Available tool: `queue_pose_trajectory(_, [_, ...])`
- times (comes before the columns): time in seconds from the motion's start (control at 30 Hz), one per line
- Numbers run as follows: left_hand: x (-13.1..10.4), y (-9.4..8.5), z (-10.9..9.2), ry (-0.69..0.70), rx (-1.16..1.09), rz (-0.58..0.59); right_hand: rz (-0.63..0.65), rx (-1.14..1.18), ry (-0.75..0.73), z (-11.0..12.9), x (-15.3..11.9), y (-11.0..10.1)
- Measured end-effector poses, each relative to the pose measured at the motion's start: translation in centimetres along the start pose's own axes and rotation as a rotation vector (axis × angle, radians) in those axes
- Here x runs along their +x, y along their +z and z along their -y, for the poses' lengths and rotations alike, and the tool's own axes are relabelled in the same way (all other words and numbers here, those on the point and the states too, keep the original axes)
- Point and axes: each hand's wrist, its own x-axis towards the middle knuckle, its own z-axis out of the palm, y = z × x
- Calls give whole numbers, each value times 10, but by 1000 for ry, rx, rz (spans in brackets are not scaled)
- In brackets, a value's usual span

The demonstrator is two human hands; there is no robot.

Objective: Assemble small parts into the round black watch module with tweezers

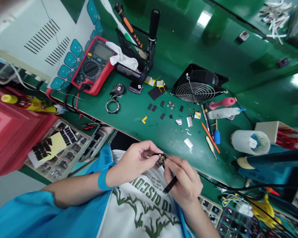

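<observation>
A small, round, dark-rimmed device, like an open watch case [161, 159], is held up in front of my chest, with gold and dark parts showing inside. My left hand [137, 161] pinches its left side between thumb and fingers. From the right, my right hand [184, 180] reaches to the rim, its fingers closed round a slim black tool [170, 185]. The tool's flat end sticks out below the palm; its tip is hidden by the fingers, so I cannot tell its exact kind. On the bench beyond lie a metal ring [112, 106] and a round dark module [119, 89].
Small black pads [154, 108], a yellow flex strip [144, 119] and a silver plate [188, 143] lie ahead. A fan [196, 89] stands behind them. A red multimeter [93, 66] and mesh holder [132, 71] are at left; an orange stick [210, 138] and white tub [249, 142] at right.
</observation>
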Motion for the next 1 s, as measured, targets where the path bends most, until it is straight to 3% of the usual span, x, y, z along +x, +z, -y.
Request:
queue_pose_trajectory(0.43, [-2,2,-3,39,75,0,-8,-69,-97,-3,-3,-4])
queue_pose_trajectory(0.67, [-4,-2,-4,181,325,-33,30,-52,-133,-6,-5,-6])
queue_pose_trajectory(0.87, [-8,-7,-5,428,536,14,69,113,35,-5,-2,-21])
queue_pose_trajectory(1.0, [-8,-7,-4,472,528,20,46,244,109,-4,5,-32])
